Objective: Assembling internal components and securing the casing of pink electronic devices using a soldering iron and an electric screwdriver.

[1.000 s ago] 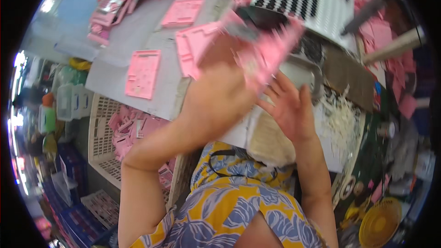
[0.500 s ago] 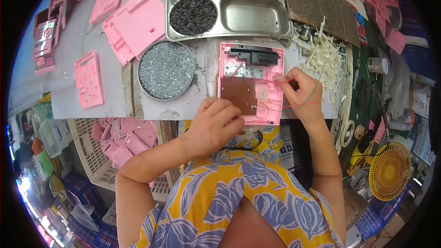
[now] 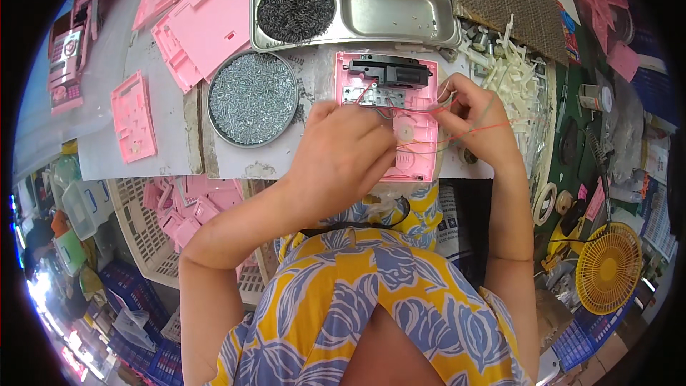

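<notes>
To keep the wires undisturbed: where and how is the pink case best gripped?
Probably grip the pink case by its near right corner, from the person's side: that corner, at the table's edge, is hand-free; wires cross the wall farther up, and the left hand covers its near left part.

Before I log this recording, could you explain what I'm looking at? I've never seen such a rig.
There is no robot: a person works with bare hands, seen from a fisheye camera worn on the head, so straight edges bend. The right hand holds thin wires; the left hand is over an open pink case, its fingertips hidden. On the table are a round dish of small metal pieces, a steel tray with dark spring-like pieces, and pale plastic parts.
</notes>
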